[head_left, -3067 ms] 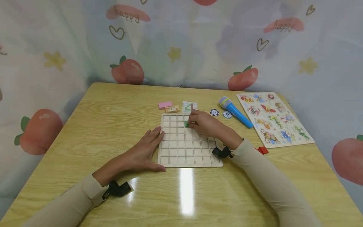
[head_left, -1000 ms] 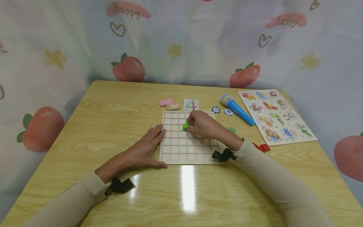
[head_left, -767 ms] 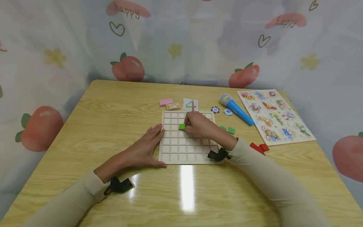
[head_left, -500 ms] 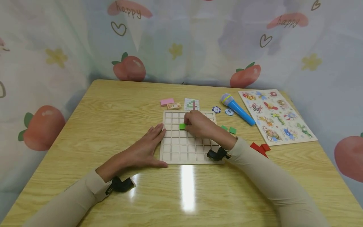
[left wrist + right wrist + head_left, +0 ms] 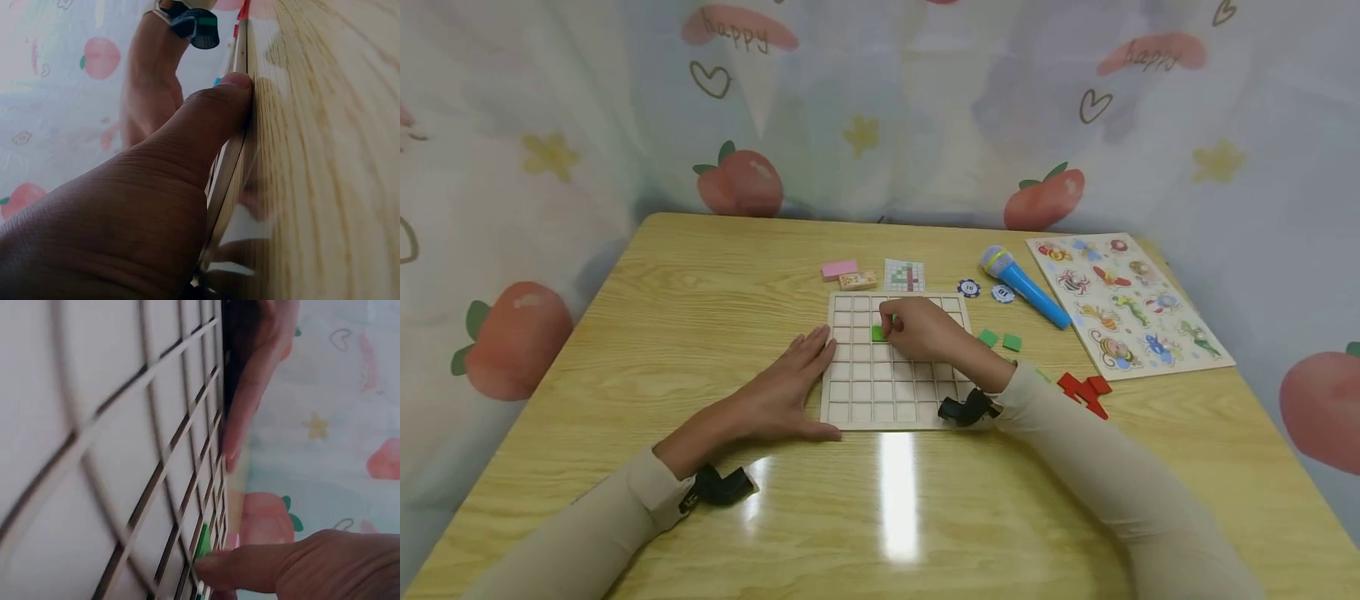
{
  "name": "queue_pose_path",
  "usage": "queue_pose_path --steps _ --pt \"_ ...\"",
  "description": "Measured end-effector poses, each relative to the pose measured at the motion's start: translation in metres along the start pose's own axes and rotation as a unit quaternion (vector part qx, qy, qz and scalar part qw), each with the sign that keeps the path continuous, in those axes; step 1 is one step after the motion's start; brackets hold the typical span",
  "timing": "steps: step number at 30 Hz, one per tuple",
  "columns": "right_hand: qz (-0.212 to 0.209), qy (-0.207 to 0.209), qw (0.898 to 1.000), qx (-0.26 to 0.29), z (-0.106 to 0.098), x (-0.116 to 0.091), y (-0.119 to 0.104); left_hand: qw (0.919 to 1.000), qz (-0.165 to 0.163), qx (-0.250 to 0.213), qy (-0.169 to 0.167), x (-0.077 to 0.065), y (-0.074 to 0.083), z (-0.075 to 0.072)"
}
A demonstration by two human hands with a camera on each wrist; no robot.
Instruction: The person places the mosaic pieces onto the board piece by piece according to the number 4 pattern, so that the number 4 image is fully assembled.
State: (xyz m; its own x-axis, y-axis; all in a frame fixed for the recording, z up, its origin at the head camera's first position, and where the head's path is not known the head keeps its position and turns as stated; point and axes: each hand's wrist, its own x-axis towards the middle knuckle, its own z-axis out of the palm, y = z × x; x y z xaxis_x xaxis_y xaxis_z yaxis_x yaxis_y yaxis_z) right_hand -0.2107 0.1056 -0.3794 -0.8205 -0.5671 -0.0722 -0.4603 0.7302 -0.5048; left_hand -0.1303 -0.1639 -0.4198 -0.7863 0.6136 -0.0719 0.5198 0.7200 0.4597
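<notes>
item: bright green square tile (image 5: 877,333), centre of the frame, in or over a cell of the pale wooden grid board (image 5: 861,413); seating unclear.
item: my right hand (image 5: 919,328), fingers curled, thumb touching the tile; whether i pinch it or only press, i cannot tell.
item: my left hand (image 5: 781,390), left of centre, fingers long and spread wide, set along the board's left edge.
risks: uneven thumb pressure could tip the tile onto a divider; lifting my left hand could let the board skid; my beige sleeve (image 5: 1086,454) could sweep loose red tiles (image 5: 1099,384), right of centre.
</notes>
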Motion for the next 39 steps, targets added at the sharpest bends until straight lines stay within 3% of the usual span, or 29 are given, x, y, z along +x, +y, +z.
queue_pose_path --steps 6,9,14,17,20,22,25,30,39 --pt "0.001 0.010 1.000 0.002 0.001 0.003 -0.007 1.0000 -0.001 -0.002 0.002 0.000 -0.003 0.000" --pt "0.000 0.031 0.999 0.027 -0.006 -0.012 -0.005 1.0000 -0.003 -0.007 0.000 0.000 -0.003 0.001" --pt "0.023 0.121 0.989 0.075 -0.033 -0.069 0.014 1.0000 -0.003 -0.004 -0.003 0.000 -0.002 0.000" --pt "0.057 0.189 0.978 0.074 -0.045 -0.109 0.034 1.0000 -0.007 0.002 -0.003 0.000 -0.001 0.000" --pt "0.107 0.227 0.966 0.056 -0.048 -0.146 0.054 0.9999 -0.009 0.004 -0.004 0.000 -0.001 0.000" --pt "0.132 0.229 0.964 0.046 -0.046 -0.163 0.066 1.0000 -0.007 0.004 -0.005 0.000 -0.001 0.000" --pt "0.145 0.208 0.967 0.029 -0.036 -0.174 0.083 1.0000 -0.005 0.004 -0.001 -0.001 -0.003 -0.001" --pt "0.134 0.172 0.976 0.000 -0.019 -0.172 0.097 1.0000 -0.004 0.003 0.002 -0.002 -0.004 -0.002" --pt "0.132 0.154 0.978 -0.035 -0.007 -0.168 0.099 1.0000 0.001 -0.002 -0.002 0.000 -0.002 -0.001"
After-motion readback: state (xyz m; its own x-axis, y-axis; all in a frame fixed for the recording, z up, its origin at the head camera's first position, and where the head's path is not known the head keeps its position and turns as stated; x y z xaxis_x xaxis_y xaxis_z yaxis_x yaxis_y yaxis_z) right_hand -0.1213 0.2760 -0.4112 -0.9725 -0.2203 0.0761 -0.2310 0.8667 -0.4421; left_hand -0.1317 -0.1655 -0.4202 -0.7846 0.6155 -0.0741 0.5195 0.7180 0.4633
